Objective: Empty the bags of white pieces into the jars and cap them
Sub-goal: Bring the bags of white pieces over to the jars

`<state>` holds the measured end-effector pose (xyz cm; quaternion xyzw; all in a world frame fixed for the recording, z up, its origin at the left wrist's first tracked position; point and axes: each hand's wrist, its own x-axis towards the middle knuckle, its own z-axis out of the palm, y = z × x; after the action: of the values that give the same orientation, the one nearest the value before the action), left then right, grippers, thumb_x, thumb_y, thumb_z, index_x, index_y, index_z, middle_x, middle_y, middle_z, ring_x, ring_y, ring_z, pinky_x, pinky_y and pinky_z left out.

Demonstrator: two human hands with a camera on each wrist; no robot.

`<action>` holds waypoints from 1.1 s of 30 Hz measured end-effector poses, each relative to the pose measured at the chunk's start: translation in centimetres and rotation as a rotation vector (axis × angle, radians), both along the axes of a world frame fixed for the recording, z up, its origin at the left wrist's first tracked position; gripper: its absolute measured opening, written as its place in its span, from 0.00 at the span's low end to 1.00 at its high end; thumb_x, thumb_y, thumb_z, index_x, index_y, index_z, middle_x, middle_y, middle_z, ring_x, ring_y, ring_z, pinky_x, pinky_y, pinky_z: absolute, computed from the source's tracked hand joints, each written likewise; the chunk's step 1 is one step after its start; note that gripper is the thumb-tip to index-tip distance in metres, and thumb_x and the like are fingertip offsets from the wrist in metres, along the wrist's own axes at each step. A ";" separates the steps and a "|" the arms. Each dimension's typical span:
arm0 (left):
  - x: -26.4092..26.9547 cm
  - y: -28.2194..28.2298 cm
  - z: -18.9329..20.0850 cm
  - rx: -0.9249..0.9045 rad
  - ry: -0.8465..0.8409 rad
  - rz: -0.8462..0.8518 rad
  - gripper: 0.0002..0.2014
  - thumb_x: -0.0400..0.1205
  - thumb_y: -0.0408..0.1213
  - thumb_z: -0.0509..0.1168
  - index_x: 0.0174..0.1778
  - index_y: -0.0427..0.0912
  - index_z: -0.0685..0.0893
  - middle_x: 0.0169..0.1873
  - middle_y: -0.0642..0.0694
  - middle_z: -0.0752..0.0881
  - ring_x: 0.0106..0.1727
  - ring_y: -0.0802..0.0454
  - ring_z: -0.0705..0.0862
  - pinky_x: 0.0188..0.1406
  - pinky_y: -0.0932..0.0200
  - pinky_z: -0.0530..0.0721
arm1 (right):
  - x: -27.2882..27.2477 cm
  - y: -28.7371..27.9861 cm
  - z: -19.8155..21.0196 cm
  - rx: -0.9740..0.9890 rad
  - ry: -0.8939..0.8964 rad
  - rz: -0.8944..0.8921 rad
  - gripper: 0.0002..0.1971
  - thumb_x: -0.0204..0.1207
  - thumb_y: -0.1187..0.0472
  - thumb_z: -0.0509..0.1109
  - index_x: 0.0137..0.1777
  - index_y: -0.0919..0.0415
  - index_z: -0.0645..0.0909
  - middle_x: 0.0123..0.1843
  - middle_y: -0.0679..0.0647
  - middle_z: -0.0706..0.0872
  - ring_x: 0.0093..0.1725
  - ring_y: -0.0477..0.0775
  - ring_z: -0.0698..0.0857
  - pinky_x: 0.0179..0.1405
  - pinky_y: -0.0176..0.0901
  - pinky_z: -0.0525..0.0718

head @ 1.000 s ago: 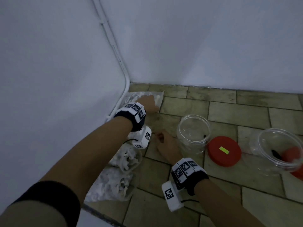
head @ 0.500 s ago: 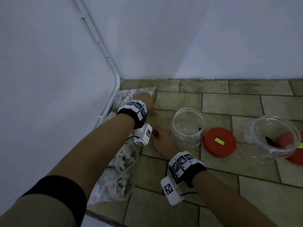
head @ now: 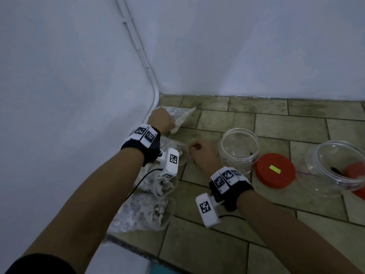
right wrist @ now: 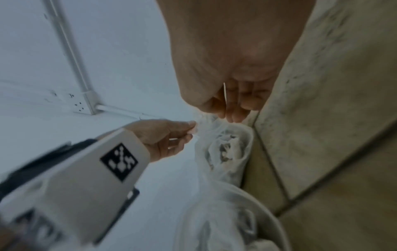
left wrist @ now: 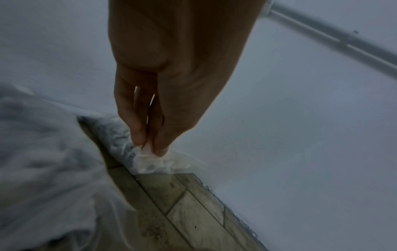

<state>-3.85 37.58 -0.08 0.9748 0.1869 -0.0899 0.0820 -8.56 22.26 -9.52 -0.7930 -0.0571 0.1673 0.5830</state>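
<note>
My left hand (head: 161,119) is by the wall corner and pinches the crumpled clear plastic of a bag of white pieces (head: 182,115); thumb and fingertips (left wrist: 159,149) meet on the film. My right hand (head: 197,152), fingers curled, pinches plastic just left of an open clear jar (head: 240,149). In the right wrist view both hands hold one bag (right wrist: 227,149), my right fingertips (right wrist: 232,117) close to the left hand (right wrist: 169,134). A red lid (head: 275,171) lies right of the jar. A second open jar (head: 339,167) stands further right, with another red lid (head: 355,173) behind it.
More bags of white pieces (head: 144,212) lie along the left wall under my left forearm. White walls meet at the corner with a white conduit (head: 152,82) running down it. The floor is tan tile (head: 276,127), bare behind the jars.
My left hand, flat on the far bag a second ago, now pinches its plastic and has pulled it up. My right hand stays beside the jar with curled fingers.
</note>
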 end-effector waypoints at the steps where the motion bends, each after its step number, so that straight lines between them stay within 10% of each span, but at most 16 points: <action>1: -0.4 0.6 -0.2 -0.050 -0.028 0.026 0.11 0.78 0.36 0.67 0.42 0.28 0.85 0.48 0.34 0.89 0.51 0.40 0.87 0.45 0.55 0.81 | 0.4 0.4 0.3 0.027 0.012 -0.040 0.08 0.77 0.65 0.64 0.50 0.62 0.83 0.46 0.58 0.88 0.43 0.58 0.85 0.48 0.50 0.84; 11: -3.8 1.2 -1.2 -0.170 -0.140 -0.022 0.17 0.77 0.36 0.68 0.23 0.34 0.80 0.26 0.43 0.84 0.34 0.43 0.87 0.32 0.58 0.78 | 3.1 3.5 2.7 0.185 0.148 -0.127 0.08 0.79 0.59 0.64 0.42 0.62 0.81 0.40 0.60 0.86 0.32 0.56 0.82 0.31 0.44 0.80; 17: -4.3 1.3 -1.8 -0.280 -0.161 -0.088 0.16 0.71 0.29 0.71 0.19 0.41 0.75 0.19 0.48 0.75 0.23 0.57 0.68 0.18 0.71 0.64 | 3.4 3.9 1.9 0.183 0.090 -0.103 0.11 0.78 0.62 0.65 0.36 0.63 0.83 0.31 0.54 0.85 0.27 0.48 0.82 0.24 0.33 0.80; 27: -4.4 2.4 -2.4 -0.684 -0.200 0.105 0.12 0.79 0.31 0.72 0.29 0.38 0.84 0.23 0.46 0.80 0.25 0.54 0.80 0.32 0.56 0.81 | 3.9 3.5 0.2 0.255 -0.039 -0.109 0.10 0.80 0.60 0.67 0.40 0.64 0.82 0.30 0.50 0.83 0.19 0.34 0.80 0.24 0.27 0.78; 33: -3.8 1.5 -1.4 -0.275 -0.180 -0.220 0.06 0.78 0.37 0.72 0.48 0.40 0.90 0.40 0.48 0.88 0.41 0.54 0.85 0.42 0.65 0.83 | 4.2 3.6 0.0 0.266 -0.037 -0.085 0.07 0.80 0.62 0.67 0.42 0.64 0.80 0.33 0.52 0.83 0.21 0.37 0.81 0.24 0.27 0.79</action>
<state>-7.65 39.08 -1.52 0.9730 0.0569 -0.0357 0.2206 -4.32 25.81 -9.49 -0.7132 -0.0556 0.1188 0.6886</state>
